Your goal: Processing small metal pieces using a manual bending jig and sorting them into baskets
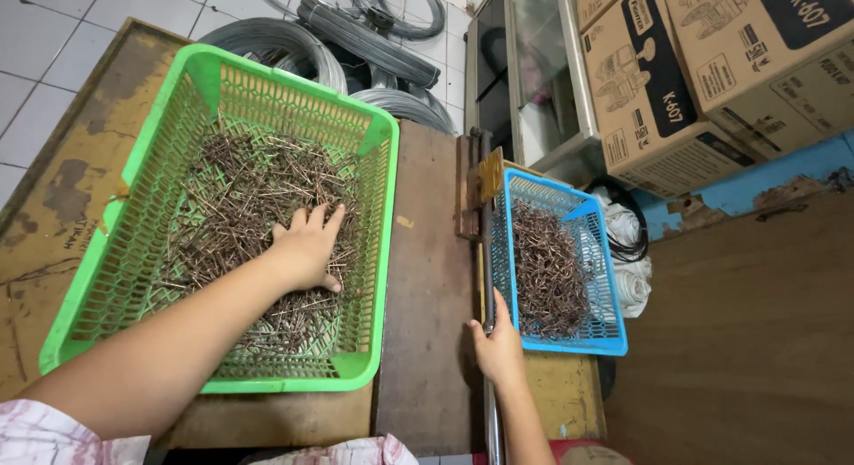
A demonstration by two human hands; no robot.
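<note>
left hand (pixel 307 247) spread flat on straight wire pieces (pixel 240 207) filling green basket (pixel 213 69); right hand (pixel 498 345) fingers curled on metal lever (pixel 488 305); blue basket (pixel 569 345) already holds bent hooks (pixel 547 265).

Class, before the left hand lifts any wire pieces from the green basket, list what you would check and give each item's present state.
1. Left hand on the wire pieces: ok, palm down.
2. Pieces gripped: cannot tell, fingers hide them.
3. Green basket flat on the bench: ok.
4. Right hand on the metal bar: ok.
5. Blue basket has room: ok, not heaped.
</note>
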